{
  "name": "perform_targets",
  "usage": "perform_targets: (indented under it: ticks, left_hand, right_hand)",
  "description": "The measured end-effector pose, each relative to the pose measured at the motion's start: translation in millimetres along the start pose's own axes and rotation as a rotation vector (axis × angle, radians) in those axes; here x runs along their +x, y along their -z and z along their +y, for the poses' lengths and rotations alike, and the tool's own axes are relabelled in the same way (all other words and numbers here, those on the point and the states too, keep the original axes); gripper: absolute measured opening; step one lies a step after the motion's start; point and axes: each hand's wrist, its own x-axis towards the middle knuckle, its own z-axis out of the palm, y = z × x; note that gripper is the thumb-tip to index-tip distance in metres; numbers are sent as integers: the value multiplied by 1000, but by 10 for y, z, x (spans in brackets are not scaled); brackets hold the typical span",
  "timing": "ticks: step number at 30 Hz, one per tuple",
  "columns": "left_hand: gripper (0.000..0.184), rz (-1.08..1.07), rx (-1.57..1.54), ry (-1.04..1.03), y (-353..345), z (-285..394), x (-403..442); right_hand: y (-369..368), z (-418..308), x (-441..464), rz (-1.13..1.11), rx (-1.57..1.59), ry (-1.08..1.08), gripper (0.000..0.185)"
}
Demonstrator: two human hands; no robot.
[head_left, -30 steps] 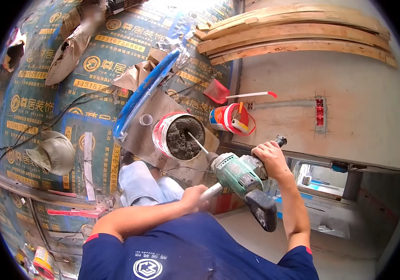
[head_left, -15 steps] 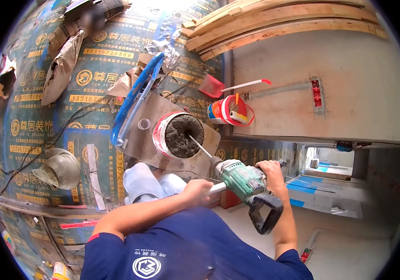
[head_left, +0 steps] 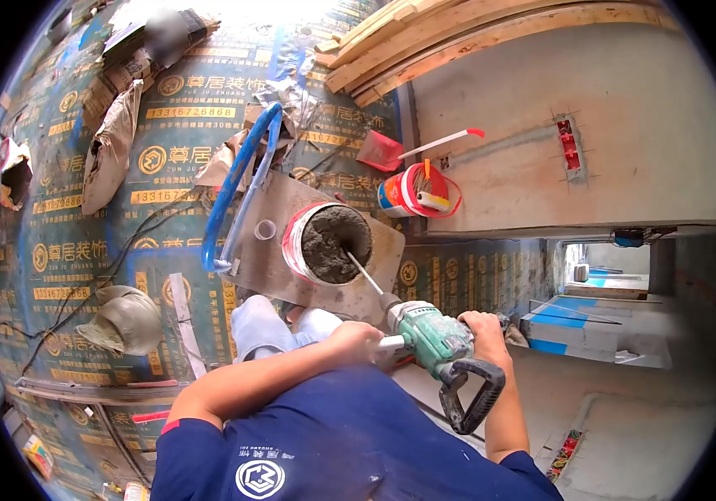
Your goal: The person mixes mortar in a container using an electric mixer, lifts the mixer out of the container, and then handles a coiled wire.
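A green power mixer is held in front of my body, its thin metal shaft reaching into grey mortar in a white and red bucket. My left hand is wrapped round the white side handle. On the far side of the tool, my right hand grips the mixer body near its other side handle. The black rear loop handle is free of both hands. Under the bucket lies a flat board. The shaft's lower end is hidden in the mortar.
Right of the mortar bucket stand a red dustpan and a tool-filled bucket. A blue tube-like piece lies left. Further out are a grey sack, wooden planks and torn brown paper.
The view has turned and shifted. The mixer has tilted, its rear handle swinging lower and left in view; both hands still hold it, and the shaft remains in the mortar.
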Motion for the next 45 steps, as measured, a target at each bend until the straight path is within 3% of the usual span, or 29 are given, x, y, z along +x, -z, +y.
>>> perform_targets:
  ticks: [1,4,7,10,11,13,20,22,23,25,26,28,36,45]
  left_hand:
    - [21,15,73,-134,13,35,-26]
    - [22,-19,222,-275,102,138,-54]
    - [23,-42,92,-134,122,146,-75]
    - [23,-74,186,-76,192,185,-71]
    - [23,-72,187,-74,201,172,-78]
    - [24,-31,232,-268,206,149,-101]
    - [24,-44,179,-144,222,262,-120]
    - [24,72,-521,772,236,806,-106]
    - [24,74,-523,774,235,615,-123]
    - [24,-32,164,-139,239,116,-143]
    - [24,-33,165,-138,239,345,-146]
    - [24,132,-575,791,226,756,-124]
    - [27,113,-561,678,210,737,-161]
    - [22,178,-596,514,195,1328,-164]
  right_hand:
    - [-35,11,-26,-22,27,-18,23]
    - [-95,22,-53,-50,28,-56,26]
    - [-68,-43,-72,-82,47,-78,29]
    - [-41,-76,-44,-116,61,-85,31]
    - [-39,-81,-32,-135,65,-88,32]
    - [-23,-101,-26,-126,63,-80,31]
    - [18,-63,96,-134,27,-15,27]
    - [22,-54,122,-127,25,-1,26]
    - [17,-56,129,-120,26,8,25]
    - [38,-48,184,-119,23,20,25]
    - [45,-49,198,-116,22,29,25]
    - [47,-45,237,-115,13,40,24]
    - [104,-29,401,-106,5,94,19]
    - [170,79,397,-69,138,17,24]
